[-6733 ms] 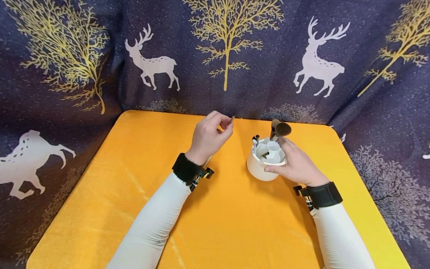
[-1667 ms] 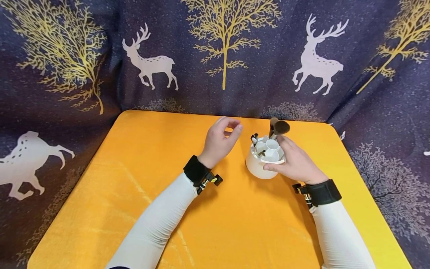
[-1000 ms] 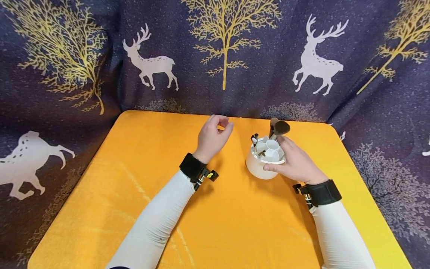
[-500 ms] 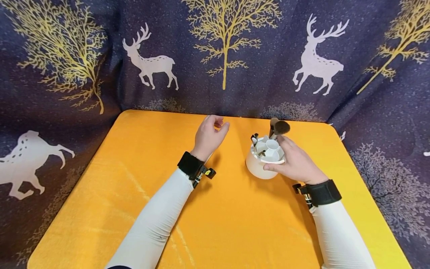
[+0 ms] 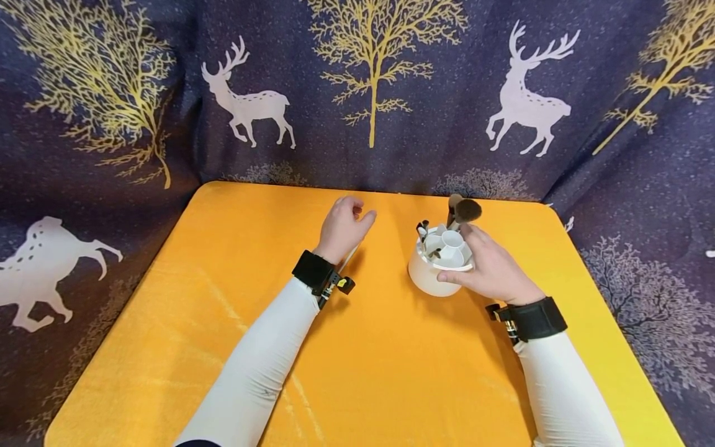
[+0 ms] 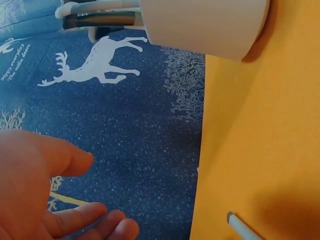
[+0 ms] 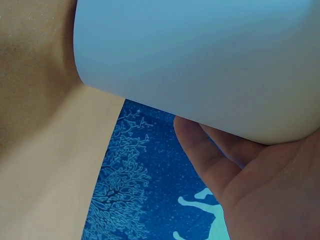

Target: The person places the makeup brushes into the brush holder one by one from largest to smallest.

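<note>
In the head view my right hand (image 5: 496,267) grips the side of a white round makeup brush holder (image 5: 432,279), thumb on its near rim. Its fingers curl round the far wall in the right wrist view. A big dark fluffy brush (image 5: 468,211) and a second large brush (image 5: 454,203) stick up at the back of the holder. Small brushes (image 5: 422,227) lean at its left rim. Left of the holder my left hand (image 5: 342,228) hovers over the table, thumb apart from loosely bent fingers, with nothing between them. A thin white stick with a grey tip (image 6: 242,227) lies beneath it.
An orange cloth (image 5: 380,360) covers the table. Behind it and at both sides hangs a dark blue curtain (image 5: 335,167) printed with deer and trees, close along the back edge. Each wrist carries a black strap (image 5: 314,268) with a small camera.
My left hand pinched a small thin thing earlier and then emptied; it has since drawn left, away from the holder, with thumb and fingers parted. My right hand keeps its grip on the holder.
</note>
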The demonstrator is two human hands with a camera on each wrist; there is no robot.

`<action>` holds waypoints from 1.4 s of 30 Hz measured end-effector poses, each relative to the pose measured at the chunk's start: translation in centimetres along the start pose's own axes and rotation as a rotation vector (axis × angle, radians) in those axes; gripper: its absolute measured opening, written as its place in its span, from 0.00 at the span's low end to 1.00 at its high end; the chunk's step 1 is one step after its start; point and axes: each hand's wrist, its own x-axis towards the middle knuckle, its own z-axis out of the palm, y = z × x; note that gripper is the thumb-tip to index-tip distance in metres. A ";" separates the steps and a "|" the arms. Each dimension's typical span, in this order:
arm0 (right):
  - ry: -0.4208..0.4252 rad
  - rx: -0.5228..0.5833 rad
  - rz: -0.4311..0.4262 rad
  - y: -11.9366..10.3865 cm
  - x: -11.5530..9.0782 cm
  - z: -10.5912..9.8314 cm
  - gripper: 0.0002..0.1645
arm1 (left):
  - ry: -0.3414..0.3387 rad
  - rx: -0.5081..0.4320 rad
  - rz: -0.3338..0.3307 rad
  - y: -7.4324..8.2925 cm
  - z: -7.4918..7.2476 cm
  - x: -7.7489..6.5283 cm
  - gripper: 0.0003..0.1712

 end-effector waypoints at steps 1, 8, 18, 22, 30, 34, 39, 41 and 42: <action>0.000 0.000 0.002 0.0 0.0 0.0 0.73 | -0.009 0.012 -0.006 -0.1 0.0 0.0 0.25; -0.001 0.002 0.001 -0.1 0.0 -0.1 0.72 | -0.078 0.107 -0.067 -0.7 0.0 0.0 0.24; 0.000 0.006 -0.003 0.1 -0.1 0.0 0.68 | -0.174 0.187 -0.119 -1.2 -0.1 -0.1 0.25; 0.005 0.001 -0.001 0.2 -0.2 0.1 0.68 | -0.195 0.219 -0.131 -1.0 -0.2 -0.2 0.25; 0.015 0.001 0.000 0.3 -0.2 0.1 0.66 | -0.238 0.233 -0.157 -0.9 -0.4 -0.5 0.22; 0.016 0.001 0.000 0.2 -0.2 0.1 0.68 | -0.251 0.253 -0.161 -1.0 -0.3 -0.5 0.13; 0.016 -0.002 0.000 0.1 -0.1 0.1 0.70 | -0.284 0.263 -0.178 -1.2 -0.3 -0.5 0.18; 0.016 -0.003 -0.001 0.1 -0.1 0.1 0.71 | -0.297 0.262 -0.185 -1.3 -0.3 -0.6 0.19; 0.015 -0.003 -0.001 0.1 -0.1 0.1 0.72 | -0.301 0.265 -0.187 -1.3 -0.3 -0.7 0.19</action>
